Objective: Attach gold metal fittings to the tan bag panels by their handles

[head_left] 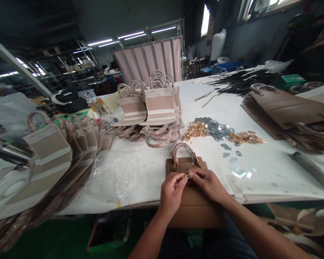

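Observation:
My left hand (172, 190) and my right hand (207, 182) meet over a brown handbag panel (196, 216) that hangs over the table's front edge. Between my fingertips is a small gold metal clasp piece (186, 177), pinched from both sides; its exact shape is too small to make out. The panel's curved handle (184, 146), wrapped in clear plastic, points away from me. Beyond my hands lie a heap of gold hardware (196, 130), a pile of grey metal plates (218, 128) and more gold pieces (245, 137).
Stacked bag panels (47, 154) with wrapped handles stand at the left, and more panels (160, 106) sit at the back. A crumpled clear plastic bag (115, 176) lies left of my hands. Brown panels (288, 108), black strips (240, 81) and a grey roll (313, 171) are at the right.

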Available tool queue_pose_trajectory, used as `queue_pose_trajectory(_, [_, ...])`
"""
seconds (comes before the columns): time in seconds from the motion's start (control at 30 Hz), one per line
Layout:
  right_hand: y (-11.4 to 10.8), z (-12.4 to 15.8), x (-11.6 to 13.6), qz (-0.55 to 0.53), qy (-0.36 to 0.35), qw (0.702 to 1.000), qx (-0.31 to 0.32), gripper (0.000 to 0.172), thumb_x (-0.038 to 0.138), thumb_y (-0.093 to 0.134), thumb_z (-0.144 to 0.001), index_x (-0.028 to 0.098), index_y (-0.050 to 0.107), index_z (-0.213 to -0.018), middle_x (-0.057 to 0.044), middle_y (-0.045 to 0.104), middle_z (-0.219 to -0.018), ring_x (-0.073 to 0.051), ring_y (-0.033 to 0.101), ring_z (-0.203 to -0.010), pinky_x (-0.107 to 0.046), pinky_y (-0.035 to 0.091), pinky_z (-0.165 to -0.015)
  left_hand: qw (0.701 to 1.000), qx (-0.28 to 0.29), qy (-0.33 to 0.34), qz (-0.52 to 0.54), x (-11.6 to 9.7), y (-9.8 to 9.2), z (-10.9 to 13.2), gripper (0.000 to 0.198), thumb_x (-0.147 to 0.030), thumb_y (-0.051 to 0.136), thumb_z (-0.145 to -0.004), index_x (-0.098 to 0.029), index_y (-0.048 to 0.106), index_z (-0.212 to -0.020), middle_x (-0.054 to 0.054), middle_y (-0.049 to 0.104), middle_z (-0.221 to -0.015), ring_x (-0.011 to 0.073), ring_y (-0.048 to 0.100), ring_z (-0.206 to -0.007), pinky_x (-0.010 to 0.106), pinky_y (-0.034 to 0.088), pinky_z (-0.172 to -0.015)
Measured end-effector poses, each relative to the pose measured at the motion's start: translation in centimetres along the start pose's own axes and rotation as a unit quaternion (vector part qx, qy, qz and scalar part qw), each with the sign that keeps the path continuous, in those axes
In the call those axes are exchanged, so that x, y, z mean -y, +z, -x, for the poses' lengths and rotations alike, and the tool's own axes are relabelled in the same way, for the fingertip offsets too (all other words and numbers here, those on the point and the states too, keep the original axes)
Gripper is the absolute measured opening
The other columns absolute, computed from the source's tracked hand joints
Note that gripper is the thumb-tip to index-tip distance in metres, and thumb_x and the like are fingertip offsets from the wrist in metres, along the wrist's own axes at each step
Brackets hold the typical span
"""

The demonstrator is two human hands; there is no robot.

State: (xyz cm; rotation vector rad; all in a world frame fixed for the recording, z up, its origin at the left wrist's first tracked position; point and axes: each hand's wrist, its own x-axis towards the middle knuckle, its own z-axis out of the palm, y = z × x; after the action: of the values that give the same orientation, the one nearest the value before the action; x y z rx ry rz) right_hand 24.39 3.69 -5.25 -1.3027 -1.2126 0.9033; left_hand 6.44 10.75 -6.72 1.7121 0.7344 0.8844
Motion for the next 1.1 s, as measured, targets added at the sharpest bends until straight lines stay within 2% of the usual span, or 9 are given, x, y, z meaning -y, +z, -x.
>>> queue_pose_trajectory(0.1, [-0.2, 0.2, 0.2, -0.027, -0.022, 0.999, 0.033, 0.031, 0.051, 0.071, -0.1, 0.024, 0.076, -0.114, -0.004, 0.074, -0.111, -0.028, 0.067, -0.107, -0.035, 0.048, -0.097, 0.998, 0.003, -0.018, 0.058, 0.0, -0.1, -0.1, 0.03, -0.041, 0.067, -0.099, -0.019, 0.075, -0.118, 0.009, 0.067, -0.112, 0.0184, 0.068, -0.087, 0.028, 0.058, -0.075])
queue_pose_trajectory(0.23, [-0.2, 0.4, -0.2, -0.048, -0.002, 0.999, 0.004, 0.033, 0.054, 0.075, -0.097, 0.022, 0.078, -0.106, -0.005, 0.075, -0.107, -0.029, 0.068, -0.104, -0.036, 0.051, -0.093, 0.999, 0.016, -0.015, 0.024, -0.1, -0.1, -0.1, 0.035, -0.043, 0.065, -0.1, -0.021, 0.072, -0.126, 0.01, 0.067, -0.116, 0.0198, 0.068, -0.094, 0.03, 0.058, -0.081])
queue_pose_trajectory(0.43, [0.0, 0.4, -1.6, -0.16, 0.049, 0.984, -0.067, 0.048, 0.063, 0.077, -0.093, 0.019, 0.072, -0.11, -0.008, 0.076, -0.094, -0.027, 0.07, -0.089, -0.038, 0.055, -0.085, 0.974, -0.148, -0.005, -0.174, 0.6, -1.7, -0.5, 0.05, -0.041, 0.066, -0.094, -0.019, 0.062, -0.138, 0.015, 0.061, -0.134, 0.0308, 0.058, -0.124, 0.045, 0.051, -0.103])
queue_pose_trajectory(0.53, [0.0, 0.5, -1.8, -0.184, 0.047, 0.979, -0.072, 0.048, 0.061, 0.08, -0.092, 0.018, 0.07, -0.111, -0.009, 0.076, -0.097, -0.027, 0.071, -0.09, -0.039, 0.055, -0.087, 0.969, -0.116, -0.054, -0.21, 0.8, -2.7, -0.6, 0.059, -0.041, 0.07, -0.088, -0.014, 0.062, -0.139, 0.019, 0.062, -0.133, 0.0347, 0.056, -0.127, 0.052, 0.046, -0.109])
queue_pose_trajectory(0.63, [-0.1, 0.7, -1.7, -0.178, 0.045, 0.98, -0.079, 0.048, 0.06, 0.08, -0.092, 0.018, 0.07, -0.11, -0.009, 0.075, -0.092, -0.027, 0.07, -0.087, -0.037, 0.054, -0.085, 0.977, -0.107, -0.097, -0.157, -0.1, -3.1, -1.1, 0.067, -0.039, 0.075, -0.082, -0.015, 0.059, -0.141, 0.017, 0.063, -0.132, 0.0315, 0.059, -0.12, 0.048, 0.048, -0.106])
queue_pose_trajectory(0.73, [-0.4, 0.9, -1.5, -0.183, 0.039, 0.979, -0.085, 0.046, 0.06, 0.08, -0.092, 0.018, 0.07, -0.109, -0.007, 0.074, -0.087, -0.024, 0.068, -0.084, -0.034, 0.053, -0.082, 0.976, -0.137, -0.167, 0.01, -1.9, -3.4, -2.2, 0.087, -0.04, 0.086, -0.071, -0.015, 0.053, -0.147, 0.015, 0.065, -0.126, 0.0279, 0.063, -0.109, 0.039, 0.053, -0.093])
queue_pose_trajectory(0.8, [-0.6, 0.9, -1.6, -0.199, 0.031, 0.976, -0.086, 0.045, 0.059, 0.08, -0.093, 0.018, 0.07, -0.111, -0.006, 0.073, -0.085, -0.023, 0.066, -0.083, -0.032, 0.051, -0.08, 0.965, -0.094, -0.203, 0.137, -3.0, -3.6, -3.0, 0.088, -0.039, 0.091, -0.066, -0.014, 0.056, -0.143, 0.013, 0.069, -0.116, 0.0271, 0.066, -0.103, 0.035, 0.053, -0.088])
queue_pose_trajectory(0.93, [-0.8, 0.8, -2.2, -0.21, 0.03, 0.973, -0.088, 0.046, 0.056, 0.083, -0.091, 0.019, 0.071, -0.115, -0.003, 0.07, -0.084, -0.021, 0.062, -0.081, -0.03, 0.049, -0.077, 0.922, 0.094, -0.253, 0.277, -3.7, -3.3, -3.9, 0.057, -0.036, 0.093, -0.068, -0.009, 0.073, -0.115, 0.015, 0.074, -0.106, 0.0303, 0.072, -0.095, 0.037, 0.054, -0.088])
queue_pose_trajectory(1.1, [-1.9, 0.6, -1.8, -0.151, 0.057, 0.983, -0.086, 0.047, 0.056, 0.081, -0.091, 0.02, 0.072, -0.12, -0.004, 0.071, -0.092, -0.021, 0.063, -0.078, -0.031, 0.051, -0.074, 0.887, 0.111, -0.303, 0.33, -2.2, -2.3, -4.0, 0.051, -0.028, 0.087, -0.07, -0.009, 0.073, -0.116, 0.017, 0.076, -0.104, 0.0324, 0.074, -0.092, 0.041, 0.056, -0.087])
